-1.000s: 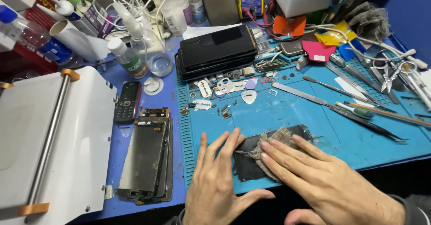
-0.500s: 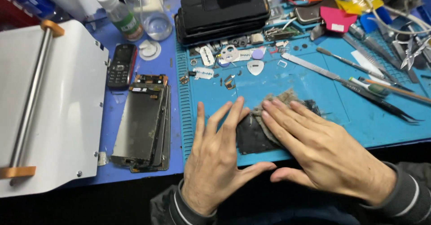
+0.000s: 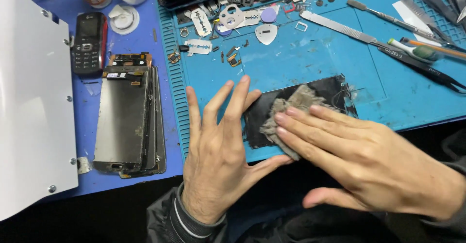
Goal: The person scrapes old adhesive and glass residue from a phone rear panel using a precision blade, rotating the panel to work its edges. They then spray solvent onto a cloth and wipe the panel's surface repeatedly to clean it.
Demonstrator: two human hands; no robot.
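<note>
A black phone screen panel (image 3: pixel 327 91) lies flat on the blue work mat (image 3: pixel 301 63) near its front edge. A grey cloth (image 3: pixel 291 108) sits on the panel. My right hand (image 3: pixel 359 158) presses flat on the cloth with its fingers straight and together. My left hand (image 3: pixel 216 143) lies palm down on the mat, fingers spread, with fingertips and thumb against the panel's left edge.
A stack of phone screens (image 3: pixel 127 117) lies left of the mat, beside a small black keypad phone (image 3: pixel 88 41) and a white machine (image 3: pixel 29 112). Razor blades (image 3: pixel 200 45), picks, small parts, a metal spatula (image 3: pixel 340 27) and tweezers (image 3: pixel 422 63) crowd the mat's far side.
The view has dropped and closed in on the mat. My right hand has slid the cloth a little across the panel; my left hand stays at the panel's left edge.
</note>
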